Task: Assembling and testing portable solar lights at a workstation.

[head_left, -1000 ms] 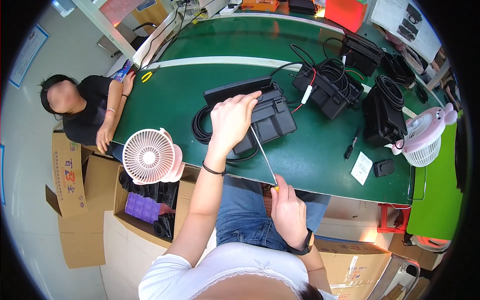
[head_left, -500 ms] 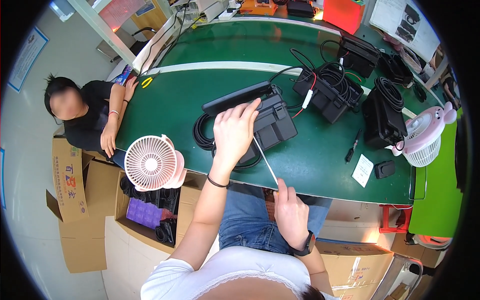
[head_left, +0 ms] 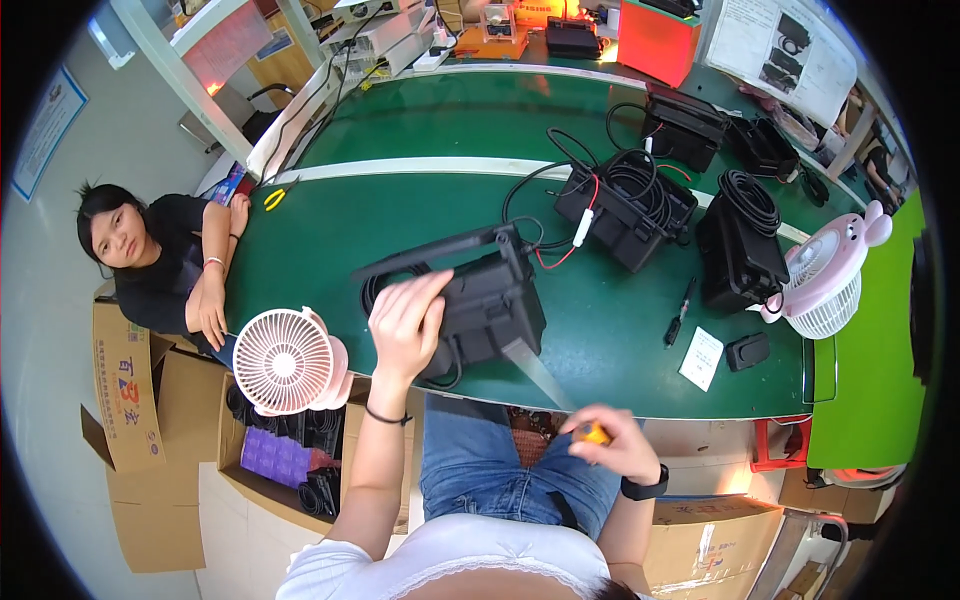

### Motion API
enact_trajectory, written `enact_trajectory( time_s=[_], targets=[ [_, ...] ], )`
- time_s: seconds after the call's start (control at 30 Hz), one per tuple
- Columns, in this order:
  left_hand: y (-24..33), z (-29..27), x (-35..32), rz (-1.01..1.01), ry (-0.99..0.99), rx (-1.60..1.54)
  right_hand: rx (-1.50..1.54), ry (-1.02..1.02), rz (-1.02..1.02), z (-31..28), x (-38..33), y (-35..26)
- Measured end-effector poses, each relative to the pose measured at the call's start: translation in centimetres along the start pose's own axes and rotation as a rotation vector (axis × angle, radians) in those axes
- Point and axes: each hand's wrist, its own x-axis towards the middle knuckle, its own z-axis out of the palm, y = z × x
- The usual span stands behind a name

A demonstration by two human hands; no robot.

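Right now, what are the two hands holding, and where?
The left hand grips the left side of the black box on the green table. The right hand holds a screwdriver by its yellow handle.

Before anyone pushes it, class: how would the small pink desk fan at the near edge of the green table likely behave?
The pink desk fan would probably tip easily: its wide round grille stands upright at the green table edge. It looks like thin plastic, so likely light. A push toward the person could drop it onto the cardboard boxes below.
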Motion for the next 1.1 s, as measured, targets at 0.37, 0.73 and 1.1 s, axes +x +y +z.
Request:
enact_trajectory(
  time_s=[0.37, 0.73, 1.1],
  targets=[
    [4.8, -2.3, -6.7, 0.270, -0.275, 0.107, 0.367, 0.777, -0.175, 3.4, 6.8, 3.2],
    [6.5, -1.2, -7.9, 0.079, -0.272, 0.295, 0.281, 0.877, -0.095, 2.8, 9.9, 1.6],
    [-6.5, 3.5, 1.2, -0.272, -0.088, 0.766, -0.896, 1.139, -0.281, -9.0, 14.3, 0.5]
  ],
)
